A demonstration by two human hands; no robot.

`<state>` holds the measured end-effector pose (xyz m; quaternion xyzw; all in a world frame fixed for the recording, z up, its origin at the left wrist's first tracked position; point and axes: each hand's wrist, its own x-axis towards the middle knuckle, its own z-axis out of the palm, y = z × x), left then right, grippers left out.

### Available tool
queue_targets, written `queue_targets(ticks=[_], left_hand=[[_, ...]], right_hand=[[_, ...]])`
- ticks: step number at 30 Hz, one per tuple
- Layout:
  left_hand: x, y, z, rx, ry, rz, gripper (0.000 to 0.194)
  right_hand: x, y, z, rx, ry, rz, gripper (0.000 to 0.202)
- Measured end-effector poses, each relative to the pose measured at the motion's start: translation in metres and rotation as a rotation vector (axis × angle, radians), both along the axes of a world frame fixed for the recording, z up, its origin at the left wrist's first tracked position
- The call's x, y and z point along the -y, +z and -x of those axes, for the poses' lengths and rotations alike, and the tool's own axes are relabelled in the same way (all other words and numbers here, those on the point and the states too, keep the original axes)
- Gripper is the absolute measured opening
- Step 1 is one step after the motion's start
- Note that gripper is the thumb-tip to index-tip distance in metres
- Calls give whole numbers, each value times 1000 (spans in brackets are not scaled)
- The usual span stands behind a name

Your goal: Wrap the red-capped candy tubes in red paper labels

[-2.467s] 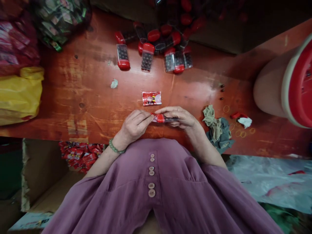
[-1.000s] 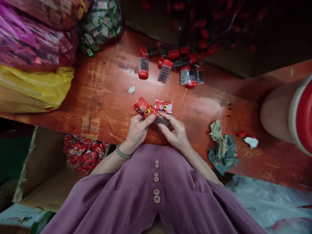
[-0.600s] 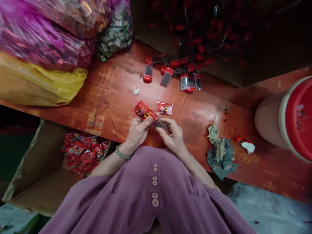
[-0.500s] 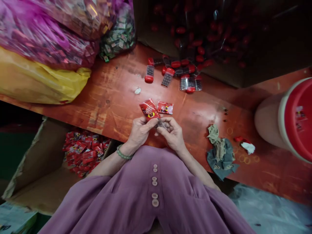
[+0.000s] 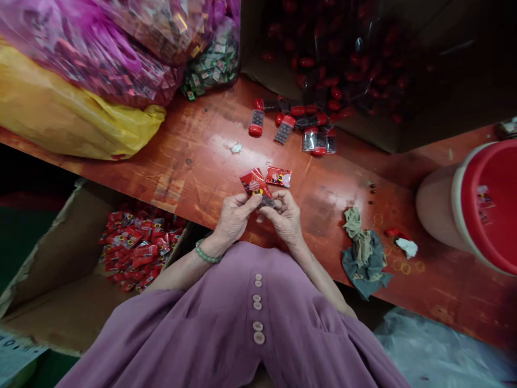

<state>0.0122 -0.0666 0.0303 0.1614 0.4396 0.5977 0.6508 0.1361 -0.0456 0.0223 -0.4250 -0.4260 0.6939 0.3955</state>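
Note:
My left hand (image 5: pixel 234 216) is closed, its thumb pressed on a small red printed packet (image 5: pixel 254 180) just above the table. At the packet's lower end a dark, partly see-through portion shows between my hands; whether it is a separate piece cannot be made out. My right hand (image 5: pixel 287 218) pinches that lower end, with its fingertips partly hidden. Just beyond my fingers a second red packet (image 5: pixel 278 176) lies flat. Farther back, several clear cases with red ends (image 5: pixel 285 129) hold dark round pieces.
A large carton (image 5: pixel 379 137) with more red-ended cases stands at the back. Filled bags (image 5: pixel 100 129) sit at the left. Below the table edge, a carton (image 5: pixel 44 253) contains red packets (image 5: pixel 141 250). Rags (image 5: pixel 365 258), rubber bands (image 5: pixel 405 268) and a red-topped tub (image 5: pixel 438 199) are right.
The view has shifted slightly. Both hands still hold the red packet close to the same spot, with the right fingers a little differently placed. The second packet stays on the table.

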Motion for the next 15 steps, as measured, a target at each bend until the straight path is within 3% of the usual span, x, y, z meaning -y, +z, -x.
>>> queue_targets(ticks=[5, 11, 15], left_hand=[[10, -2, 0, -3, -83, -8, 35], [17, 0, 7, -51, -75, 19, 36], [36, 0, 26, -153, -85, 70, 35]], right_hand=[[1, 0, 2, 64, 20, 17, 52], [5, -1, 9, 99, 83, 8, 56], [11, 1, 15, 136, 247, -88, 53]])
